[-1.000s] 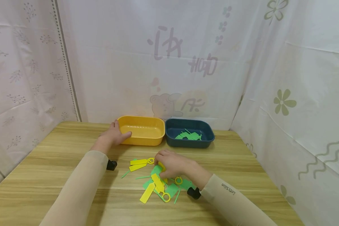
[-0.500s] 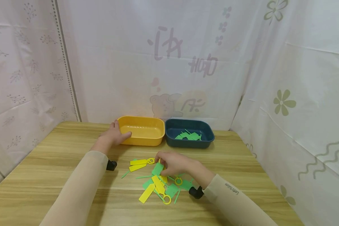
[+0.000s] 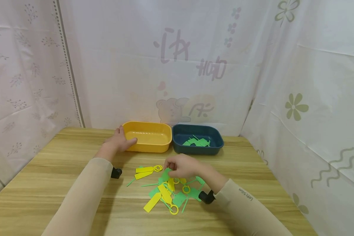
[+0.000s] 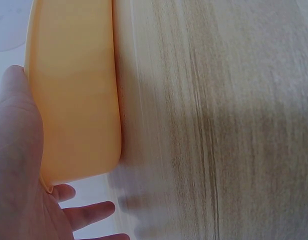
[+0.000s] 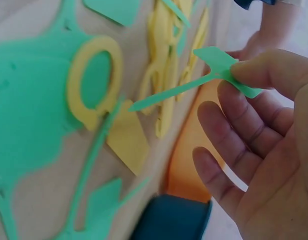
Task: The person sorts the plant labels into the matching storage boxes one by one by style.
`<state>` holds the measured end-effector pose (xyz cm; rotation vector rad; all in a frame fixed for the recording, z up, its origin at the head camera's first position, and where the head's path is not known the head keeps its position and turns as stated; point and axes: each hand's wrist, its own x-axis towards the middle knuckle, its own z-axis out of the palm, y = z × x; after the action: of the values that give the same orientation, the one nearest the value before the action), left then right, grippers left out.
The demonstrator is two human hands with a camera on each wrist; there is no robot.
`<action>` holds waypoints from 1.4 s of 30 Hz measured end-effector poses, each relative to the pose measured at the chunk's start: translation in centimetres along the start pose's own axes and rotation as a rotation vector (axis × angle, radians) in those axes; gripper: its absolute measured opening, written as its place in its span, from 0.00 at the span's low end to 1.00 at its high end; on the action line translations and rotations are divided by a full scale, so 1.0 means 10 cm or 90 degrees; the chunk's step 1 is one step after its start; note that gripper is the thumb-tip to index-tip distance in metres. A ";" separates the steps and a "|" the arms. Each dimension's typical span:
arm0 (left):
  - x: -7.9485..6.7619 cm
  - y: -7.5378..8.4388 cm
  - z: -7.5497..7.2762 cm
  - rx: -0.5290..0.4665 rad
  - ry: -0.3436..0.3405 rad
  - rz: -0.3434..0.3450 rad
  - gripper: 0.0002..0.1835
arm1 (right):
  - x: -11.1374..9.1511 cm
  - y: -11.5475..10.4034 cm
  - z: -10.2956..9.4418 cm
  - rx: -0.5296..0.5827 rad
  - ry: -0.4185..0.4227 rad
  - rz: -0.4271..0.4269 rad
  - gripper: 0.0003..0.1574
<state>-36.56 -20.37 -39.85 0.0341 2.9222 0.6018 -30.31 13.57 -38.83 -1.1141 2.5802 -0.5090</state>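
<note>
My right hand [image 3: 184, 166] pinches a green plastic tag [image 5: 216, 62] between thumb and forefinger, just over a loose pile. In the right wrist view its thin tail points left and the other fingers are loosely bent. Beneath lie yellow tags [image 3: 166, 194] with ring ends and more green tags [image 3: 179, 199]. My left hand [image 3: 116, 141] rests at the left front corner of the yellow bin [image 3: 148, 147]. Its thumb lies along the front rim, and its other fingers stretch past the end wall in the left wrist view.
A dark blue bin [image 3: 198, 149] holds several green tags [image 3: 201, 142] and stands right beside the yellow one. Two yellow tags [image 3: 144, 172] lie left of the pile. A white curtain [image 3: 121, 65] hangs behind the wooden table [image 3: 76, 147].
My right hand has lifted slightly and moved a little right, drawing a green tag up from the pile. Several tags beneath have shifted slightly. The left hand stays put.
</note>
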 end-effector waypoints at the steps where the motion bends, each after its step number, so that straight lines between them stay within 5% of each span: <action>1: 0.00 0.00 0.00 0.000 0.000 0.000 0.64 | 0.00 -0.01 -0.03 -0.003 0.006 0.006 0.09; 7: 0.00 -0.01 0.00 0.001 0.000 0.001 0.64 | -0.03 -0.02 -0.21 0.007 0.038 0.049 0.08; 16: 0.02 -0.01 0.01 0.002 0.003 0.003 0.64 | -0.08 0.06 -0.48 -0.056 0.143 0.013 0.08; 24: 0.02 -0.02 0.01 -0.001 0.002 0.001 0.64 | -0.12 0.14 -0.70 -0.043 0.193 0.053 0.10; 42: 0.03 -0.02 0.02 0.011 0.004 0.000 0.64 | -0.22 0.65 -0.95 -0.081 0.306 0.135 0.15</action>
<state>-36.82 -20.51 -40.15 0.0342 2.9337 0.5775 -36.79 21.31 -32.79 -0.8137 3.1390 -0.6301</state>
